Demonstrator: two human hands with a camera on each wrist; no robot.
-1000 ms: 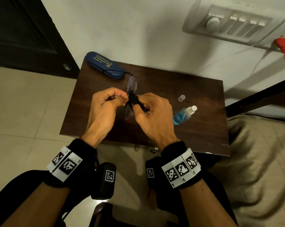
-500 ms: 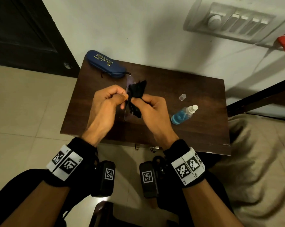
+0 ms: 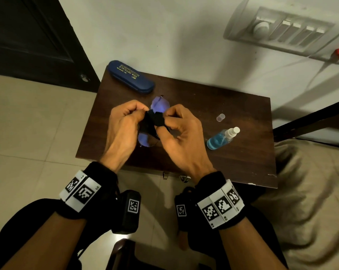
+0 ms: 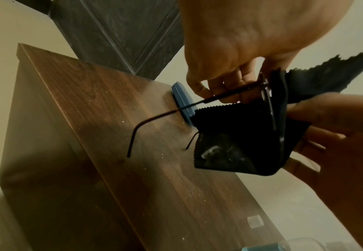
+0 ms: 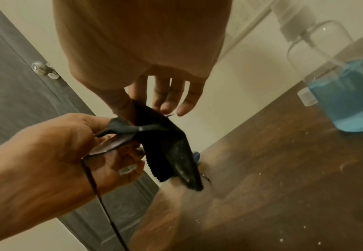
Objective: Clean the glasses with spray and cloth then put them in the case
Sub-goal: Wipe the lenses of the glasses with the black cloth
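Note:
The glasses are held above the brown table, one lens up and one lens down. My left hand pinches their frame near the hinge, with the thin temple arm sticking out past it. A black cloth is folded over the middle of the frame, and my right hand pinches it there between thumb and forefinger. From the wrist views the cloth wraps both sides of a lens. The blue case lies shut at the table's far left corner. The spray bottle lies on its side to the right.
A small clear cap stands just beyond the bottle. A dark door is at the left and a white wall with a switch panel behind the table. A beige cloth lies right of the table.
The cloth has slid off the upper lens down to the middle of the frame, so the upper lens now shows. Both hands keep their hold.

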